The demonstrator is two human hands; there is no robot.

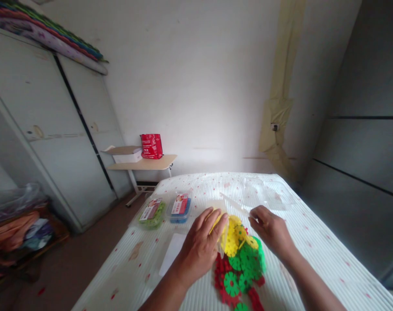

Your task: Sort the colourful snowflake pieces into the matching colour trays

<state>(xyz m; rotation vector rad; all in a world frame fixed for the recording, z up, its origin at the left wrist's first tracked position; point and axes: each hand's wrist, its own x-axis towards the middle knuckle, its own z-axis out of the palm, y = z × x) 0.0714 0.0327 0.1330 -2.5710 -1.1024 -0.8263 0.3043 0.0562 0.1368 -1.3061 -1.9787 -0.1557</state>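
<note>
My left hand (201,242) is closed around a translucent plastic container (224,248), tipped onto its side, with its palm hiding much of it. Yellow notched discs (231,242) show at its mouth, spilling onto a heap on the bed-like surface. Green notched discs (248,261) and red ones (220,274) make up the rest of that pile. Pinched in my right hand (270,226) is a thin translucent plastic lid (235,204), seen nearly edge-on, just above and right of the yellow discs.
Two lidded boxes, one of green pieces (151,214) and one of blue pieces (179,208), stand left. A white sheet (172,252) lies nearer me. Clear plastic packaging (266,193) rests at the back right. Beyond, a small table (164,162) bears a red bag (151,146).
</note>
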